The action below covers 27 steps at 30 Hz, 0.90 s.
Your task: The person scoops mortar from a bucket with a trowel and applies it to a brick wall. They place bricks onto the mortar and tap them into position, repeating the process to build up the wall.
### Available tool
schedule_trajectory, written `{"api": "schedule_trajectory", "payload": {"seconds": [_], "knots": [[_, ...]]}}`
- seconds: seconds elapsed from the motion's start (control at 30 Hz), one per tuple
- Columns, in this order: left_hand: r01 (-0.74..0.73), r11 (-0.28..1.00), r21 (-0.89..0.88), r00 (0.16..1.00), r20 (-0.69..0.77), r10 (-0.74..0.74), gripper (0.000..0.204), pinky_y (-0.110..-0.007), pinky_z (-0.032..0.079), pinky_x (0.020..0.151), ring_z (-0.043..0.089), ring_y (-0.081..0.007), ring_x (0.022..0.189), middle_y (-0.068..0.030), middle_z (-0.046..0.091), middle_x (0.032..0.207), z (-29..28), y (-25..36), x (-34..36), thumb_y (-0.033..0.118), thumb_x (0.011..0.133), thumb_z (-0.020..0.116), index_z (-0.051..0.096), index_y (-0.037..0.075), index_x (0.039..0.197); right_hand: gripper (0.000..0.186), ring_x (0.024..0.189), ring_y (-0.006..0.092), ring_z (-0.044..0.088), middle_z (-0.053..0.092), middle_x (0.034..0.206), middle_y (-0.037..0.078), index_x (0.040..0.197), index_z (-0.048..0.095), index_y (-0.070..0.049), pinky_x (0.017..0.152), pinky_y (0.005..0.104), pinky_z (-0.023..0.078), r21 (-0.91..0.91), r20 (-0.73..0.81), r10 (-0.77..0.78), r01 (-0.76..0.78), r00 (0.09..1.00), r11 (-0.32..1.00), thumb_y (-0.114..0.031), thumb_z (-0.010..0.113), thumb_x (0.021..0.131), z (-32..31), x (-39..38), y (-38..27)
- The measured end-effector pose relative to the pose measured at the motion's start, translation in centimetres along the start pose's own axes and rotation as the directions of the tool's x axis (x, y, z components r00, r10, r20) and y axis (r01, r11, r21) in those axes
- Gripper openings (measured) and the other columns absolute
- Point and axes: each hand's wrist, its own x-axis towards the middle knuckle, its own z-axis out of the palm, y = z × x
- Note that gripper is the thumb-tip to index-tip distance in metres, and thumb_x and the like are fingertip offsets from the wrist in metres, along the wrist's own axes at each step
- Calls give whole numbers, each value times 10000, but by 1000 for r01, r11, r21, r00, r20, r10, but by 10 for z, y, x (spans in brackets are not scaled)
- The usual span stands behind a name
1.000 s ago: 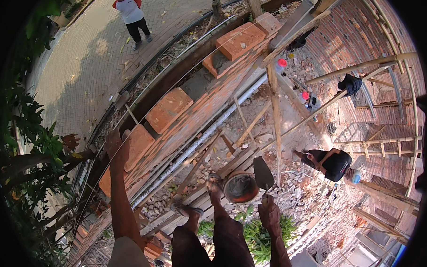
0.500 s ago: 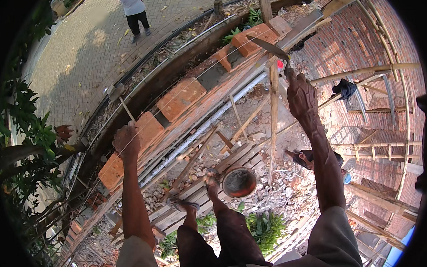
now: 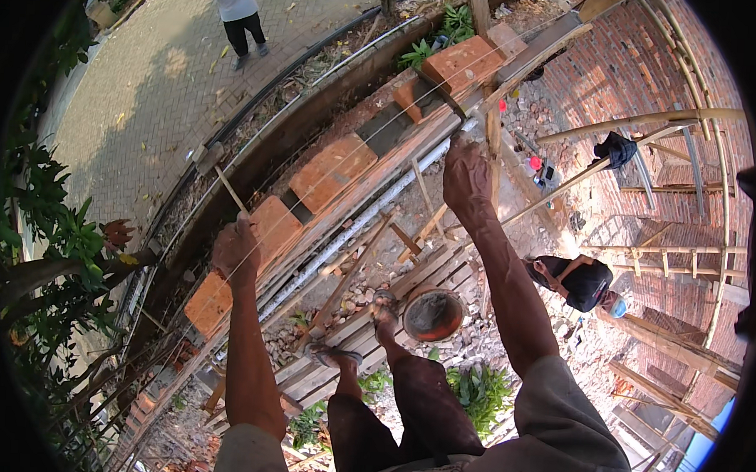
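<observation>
- One low brick wall is seen running diagonally, from lower left to upper right.
- Two other people are counted: one person in red-sleeved white on the paving, one person in dark clothes, seen bent over at right.
- One round tub is noted by the feet, part filled with grey mix.
- At least five orange blocks are counted along the wall top, most with long axes set along the wall; one short piece is seen tilted. A patch of grey mortar is exposed between blocks.
- One hammer-like tool is observed, head to upper left, handle end at the left fingertips.
- The left hand is held bent at a block's outer side; whether anything is gripped cannot be told.
- The right hand is clenched around a trowel handle.
- One trowel is held over the wall top at the tilted piece; its long axis is angled across the wall, blade tip pointed to upper left, handle to lower right.
- One thin string is stretched along the blocks.
</observation>
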Motion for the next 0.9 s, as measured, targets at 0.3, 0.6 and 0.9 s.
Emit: {"api": "schedule_trajectory", "payload": {"seconds": [0.3, 0.6, 0.9], "knots": [[-17, 1000, -8, 1000, -23, 17, 545, -499, 470, 754, 631, -383, 805, -162, 677, 839, 5, -4, 1, 508, 994, 403, 715, 78, 872, 515, 763, 425, 641, 581, 1000, 293, 1381, 398, -19, 639, 508, 510, 222, 0, 32, -31, 999, 974, -91, 535, 890, -2, -48, -8], [-13, 1000, 17, 1000, -7, 13, 506, -468, 503, 769, 650, -362, 857, -174, 694, 914, 0, -3, 2, 503, 962, 474, 703, 56, 898, 351, 737, 352, 666, 658, 792, 211, 1151, 588, 28, 652, 438, 501, 624, 204, 60, -177, 977, 761, -175, 642, 870, -5, -59, 0], [-93, 987, 131, 994, -54, 100, 508, -462, 503, 813, 642, -358, 917, -186, 690, 950, 6, -7, 2, 506, 955, 460, 693, 55, 944, 310, 565, 171, 576, 578, 662, 46, 1018, 636, -5, 522, 360, 473, 647, 640, -264, -321, 722, 691, -303, 621, 931, 15, 27, 30]]}}
